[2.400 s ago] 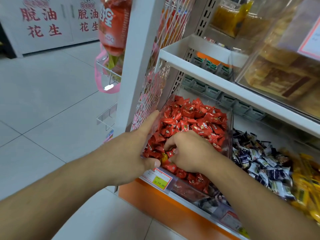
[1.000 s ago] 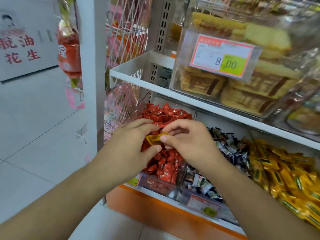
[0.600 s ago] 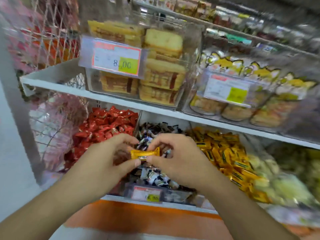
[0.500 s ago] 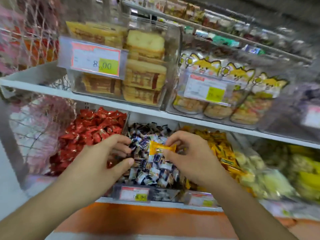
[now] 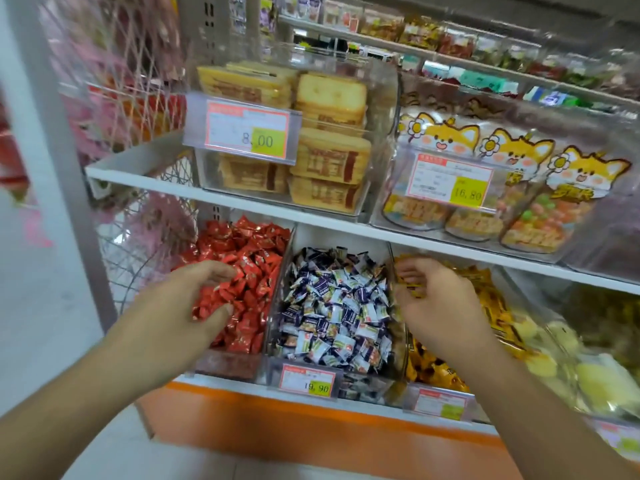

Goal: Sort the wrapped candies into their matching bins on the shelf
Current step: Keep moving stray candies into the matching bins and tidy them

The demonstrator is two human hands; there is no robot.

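Observation:
Three clear bins stand side by side on the lower shelf: red candies (image 5: 249,258), blue-and-white candies (image 5: 341,306) and yellow candies (image 5: 491,299). My left hand (image 5: 180,306) hovers over the front of the red bin with relaxed, spread fingers and holds nothing. My right hand (image 5: 440,306) is at the left edge of the yellow bin, its fingers curled around a small yellow wrapped candy (image 5: 408,287). That candy is blurred and partly hidden by the fingers.
The white upper shelf (image 5: 145,174) hangs low above the bins, carrying clear boxes of cakes (image 5: 329,157) and fox-print snack packs (image 5: 512,188). Price tags (image 5: 308,381) clip to the bin fronts. A wire rack (image 5: 138,98) stands left. Pale yellow sweets (image 5: 581,372) lie far right.
My view swung right from the red bin. My right hand carried the yellow candy from between both hands over to the yellow bin. My left hand let go and stays by the red candies.

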